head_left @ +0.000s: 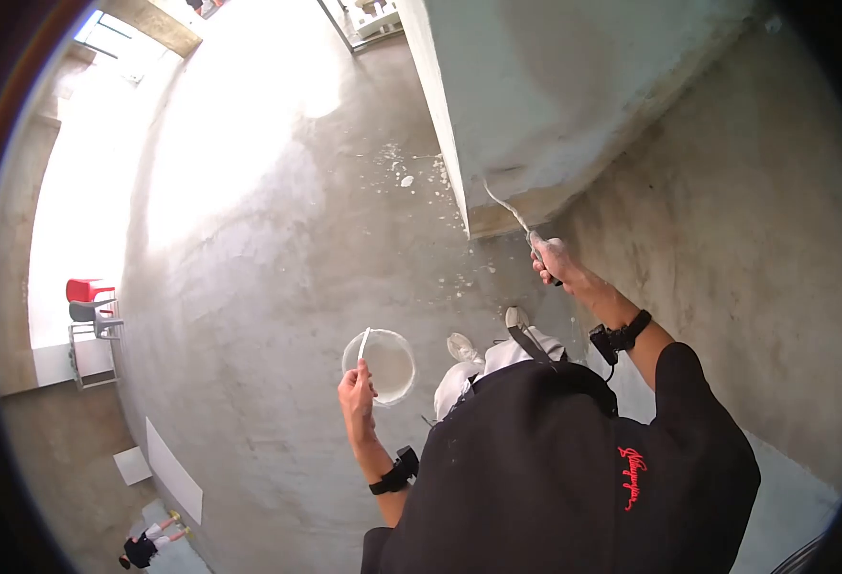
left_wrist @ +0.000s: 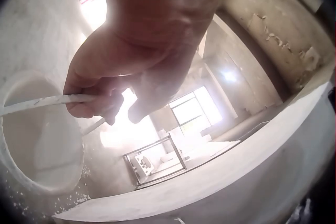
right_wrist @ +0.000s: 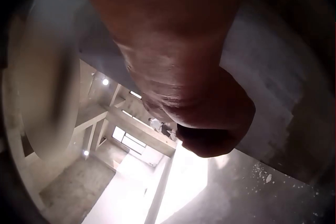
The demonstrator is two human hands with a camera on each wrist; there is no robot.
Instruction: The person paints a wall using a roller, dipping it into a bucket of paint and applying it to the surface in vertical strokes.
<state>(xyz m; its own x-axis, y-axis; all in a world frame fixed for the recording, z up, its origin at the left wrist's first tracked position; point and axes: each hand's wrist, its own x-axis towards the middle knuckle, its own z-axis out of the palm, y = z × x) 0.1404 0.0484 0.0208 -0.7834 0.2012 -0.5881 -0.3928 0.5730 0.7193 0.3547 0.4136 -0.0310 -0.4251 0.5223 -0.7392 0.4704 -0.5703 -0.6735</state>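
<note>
My left hand (head_left: 357,394) grips the thin white handle of a round bucket (head_left: 409,387). In the left wrist view the fingers curl round that handle (left_wrist: 44,103), with the pale bucket (left_wrist: 81,155) hanging at the left. Pale wet material coats the inside of the bucket. Ahead of me, my right hand (head_left: 553,260) holds a trowel (head_left: 507,205) by its dark handle. Its thin blade, smeared whitish, shows nearly edge-on, and the tip overlaps the lower part of the grey-white wall (head_left: 574,105). In the right wrist view the right hand (right_wrist: 210,124) is curled; the trowel's handle is mostly hidden.
White splatters (head_left: 407,181) dot the concrete floor (head_left: 277,258) by the wall's corner edge. My shoes (head_left: 464,347) stand right of the bucket. At far left are stacked chairs (head_left: 91,297) and a white board (head_left: 174,469). Another person (head_left: 141,549) is at lower left.
</note>
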